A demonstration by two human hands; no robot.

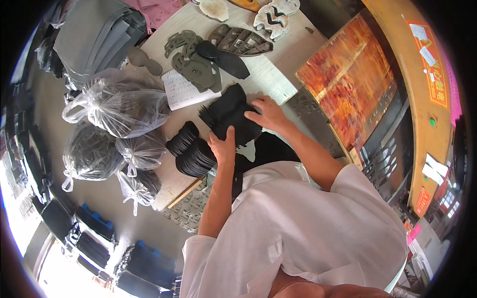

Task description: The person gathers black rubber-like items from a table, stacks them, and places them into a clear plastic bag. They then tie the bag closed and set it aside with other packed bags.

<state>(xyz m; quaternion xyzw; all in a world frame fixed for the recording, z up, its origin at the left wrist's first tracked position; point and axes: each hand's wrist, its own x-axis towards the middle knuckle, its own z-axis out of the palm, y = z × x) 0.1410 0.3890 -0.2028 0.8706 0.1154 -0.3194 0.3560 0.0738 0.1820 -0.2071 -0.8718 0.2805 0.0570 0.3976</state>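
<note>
My left hand (223,147) presses against the near left edge of a stack of black sole-shaped sheets (233,115), thumb pointing up along it. From the right, my right hand (270,113) grips the stack's other edge, with thumb and fingers on the black pieces. The layers fan out unevenly along the left side. Just left of my left hand, a neat pile of black sole pieces (192,151) lies on its side on the table. Beyond the stack are a sheet of paper with handwriting (186,91), olive-green cut foam pieces (193,67) and black soles (227,61).
Tied clear plastic bags (119,108) crowd the table's left side. A sole-shaped metal cutting die (242,40) and pale speckled pieces (274,18) lie at the far end. Grey sheets (97,37) are piled far left. A worn orange-brown board (350,82) leans beside a yellow machine (417,111).
</note>
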